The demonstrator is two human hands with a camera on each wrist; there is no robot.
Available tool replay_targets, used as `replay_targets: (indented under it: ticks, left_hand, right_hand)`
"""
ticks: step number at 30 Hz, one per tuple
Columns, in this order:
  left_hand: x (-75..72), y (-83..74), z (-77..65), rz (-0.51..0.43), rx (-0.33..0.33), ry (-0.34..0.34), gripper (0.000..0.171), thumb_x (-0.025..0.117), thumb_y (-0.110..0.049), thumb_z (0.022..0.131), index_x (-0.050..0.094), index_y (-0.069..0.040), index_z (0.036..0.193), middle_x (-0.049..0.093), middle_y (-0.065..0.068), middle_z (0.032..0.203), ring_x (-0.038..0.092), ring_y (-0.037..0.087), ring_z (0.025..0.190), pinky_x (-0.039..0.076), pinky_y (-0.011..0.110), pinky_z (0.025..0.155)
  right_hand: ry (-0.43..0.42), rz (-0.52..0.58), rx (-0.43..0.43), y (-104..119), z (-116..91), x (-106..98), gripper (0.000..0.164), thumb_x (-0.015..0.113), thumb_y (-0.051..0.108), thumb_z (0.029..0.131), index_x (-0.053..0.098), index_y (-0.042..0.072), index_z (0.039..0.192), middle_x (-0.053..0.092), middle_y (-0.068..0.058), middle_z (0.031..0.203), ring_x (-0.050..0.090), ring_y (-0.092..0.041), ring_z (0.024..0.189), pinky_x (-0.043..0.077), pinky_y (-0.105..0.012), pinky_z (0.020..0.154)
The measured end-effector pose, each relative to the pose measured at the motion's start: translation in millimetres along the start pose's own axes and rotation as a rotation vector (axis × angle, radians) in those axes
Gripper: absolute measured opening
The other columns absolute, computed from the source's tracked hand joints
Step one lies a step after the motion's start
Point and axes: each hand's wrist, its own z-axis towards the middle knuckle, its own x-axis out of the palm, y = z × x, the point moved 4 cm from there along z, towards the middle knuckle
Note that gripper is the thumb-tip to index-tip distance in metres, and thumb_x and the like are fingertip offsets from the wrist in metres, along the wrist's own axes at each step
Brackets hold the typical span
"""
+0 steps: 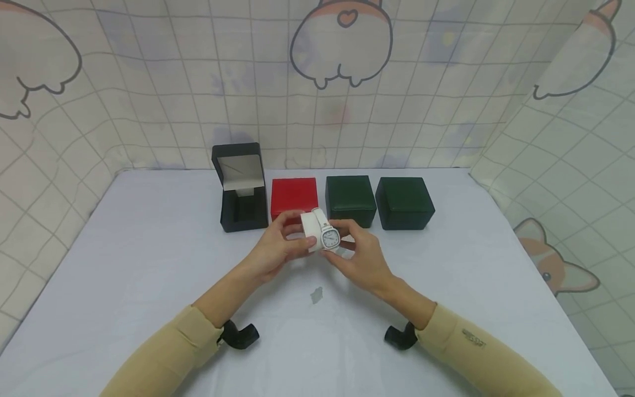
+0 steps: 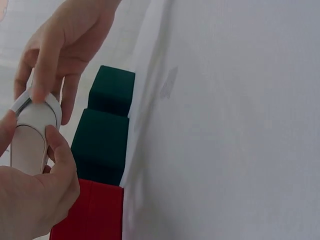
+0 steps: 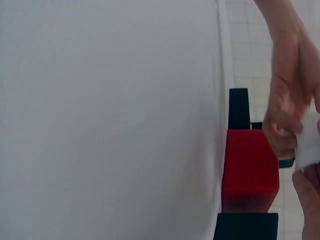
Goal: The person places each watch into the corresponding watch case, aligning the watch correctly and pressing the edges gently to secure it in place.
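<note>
A white watch [image 1: 330,238] with a square-looking dial is held up over the middle of the table, its dial turned toward the head camera. Beside its strap, a white cushion [image 1: 310,225] sticks out to the left; the strap seems to loop round the cushion's right end. My left hand [image 1: 278,248] pinches the cushion between thumb and fingers. From the right, my right hand [image 1: 364,256] grips the watch by its edge and strap. In the left wrist view, the cushion's pale rounded end [image 2: 29,150] shows between both hands. The right wrist view catches only part of the white cushion [image 3: 307,142].
Behind the hands stand an open black box [image 1: 244,212], a closed red box [image 1: 294,193] and two closed dark green boxes, one in the middle [image 1: 350,193] and one to the right [image 1: 404,196]. A small grey patch [image 1: 316,295] marks the white tablecloth [image 1: 149,248].
</note>
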Motion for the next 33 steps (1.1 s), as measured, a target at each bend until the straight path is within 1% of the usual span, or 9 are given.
replay_targets:
  ticks: [3,6,10,13,16,19,24,29,33]
  left_hand:
    - [-2.4,-1.1,-0.1,0.03,0.012,0.02,0.07,0.078,-0.007,0.091,0.038,-0.014,0.148,0.048,0.014,0.143,0.053,0.034,0.128,0.057,0.043,0.091]
    - [-3.2,-2.1,-0.3,0.063,0.028,0.055,0.07,0.078,-0.005,0.089,0.042,-0.014,0.148,0.05,0.015,0.142,0.056,0.035,0.125,0.058,0.044,0.09]
    - [-2.6,-2.1,-0.8,0.088,0.032,0.096,0.068,0.079,-0.003,0.088,0.046,-0.015,0.147,0.049,0.015,0.142,0.059,0.036,0.122,0.058,0.044,0.09]
    - [-1.3,-2.5,-2.0,0.103,0.032,0.11,0.068,0.079,-0.003,0.088,0.048,-0.015,0.147,0.049,0.015,0.141,0.061,0.035,0.121,0.058,0.044,0.089]
    - [-0.8,-2.3,-2.9,0.116,0.041,0.12,0.068,0.079,-0.003,0.088,0.048,-0.014,0.147,0.049,0.016,0.141,0.061,0.036,0.12,0.058,0.044,0.089]
    - [-0.9,-1.4,-3.3,0.119,0.055,0.135,0.068,0.079,-0.002,0.088,0.047,-0.013,0.147,0.049,0.016,0.141,0.061,0.037,0.119,0.058,0.044,0.089]
    - [-1.1,-1.5,-5.1,0.116,0.075,0.174,0.069,0.077,-0.001,0.089,0.045,-0.012,0.149,0.047,0.017,0.143,0.06,0.037,0.121,0.058,0.043,0.09]
    - [-3.1,-0.3,-5.9,0.104,0.069,0.212,0.07,0.075,-0.001,0.09,0.043,-0.012,0.152,0.046,0.018,0.144,0.058,0.037,0.125,0.056,0.045,0.093]
    - [-4.8,1.3,-6.0,0.102,0.063,0.228,0.07,0.074,-0.001,0.091,0.043,-0.013,0.152,0.047,0.018,0.144,0.056,0.037,0.127,0.056,0.045,0.094]
  right_hand:
    - [0.097,0.107,0.058,-3.8,1.9,-6.0,0.065,0.086,0.003,0.083,0.053,0.003,0.138,0.06,-0.008,0.133,0.06,-0.023,0.119,0.056,-0.037,0.093]
    - [0.184,0.201,0.132,-8.7,4.3,-14.3,0.072,0.085,0.003,0.083,0.048,0.007,0.145,0.053,-0.006,0.141,0.052,-0.024,0.128,0.053,-0.038,0.099]
    - [0.292,0.268,0.181,-13.3,6.4,-20.9,0.084,0.084,0.005,0.085,0.037,0.011,0.155,0.041,-0.004,0.154,0.047,-0.028,0.136,0.052,-0.042,0.101]
    - [0.356,0.306,0.198,-14.3,6.7,-22.0,0.086,0.082,0.008,0.087,0.032,0.012,0.158,0.034,-0.004,0.16,0.046,-0.032,0.138,0.052,-0.046,0.101]
    - [0.383,0.34,0.22,-15.3,7.1,-22.1,0.086,0.081,0.007,0.088,0.031,0.014,0.159,0.032,-0.001,0.161,0.047,-0.033,0.138,0.052,-0.05,0.1]
    - [0.401,0.366,0.233,-17.2,7.4,-21.3,0.086,0.08,0.003,0.088,0.032,0.014,0.159,0.031,-0.001,0.161,0.046,-0.033,0.138,0.051,-0.053,0.099]
    - [0.419,0.374,0.243,-18.4,7.9,-21.2,0.086,0.08,0.001,0.088,0.033,0.016,0.158,0.032,0.0,0.16,0.045,-0.033,0.139,0.053,-0.049,0.098]
    - [0.44,0.408,0.249,-19.4,7.0,-22.0,0.089,0.08,-0.002,0.086,0.033,0.019,0.158,0.032,0.0,0.16,0.043,-0.034,0.14,0.054,-0.046,0.096]
    - [0.447,0.417,0.227,-19.7,7.0,-22.4,0.091,0.082,-0.002,0.084,0.034,0.021,0.158,0.03,-0.001,0.16,0.045,-0.035,0.138,0.054,-0.05,0.096]
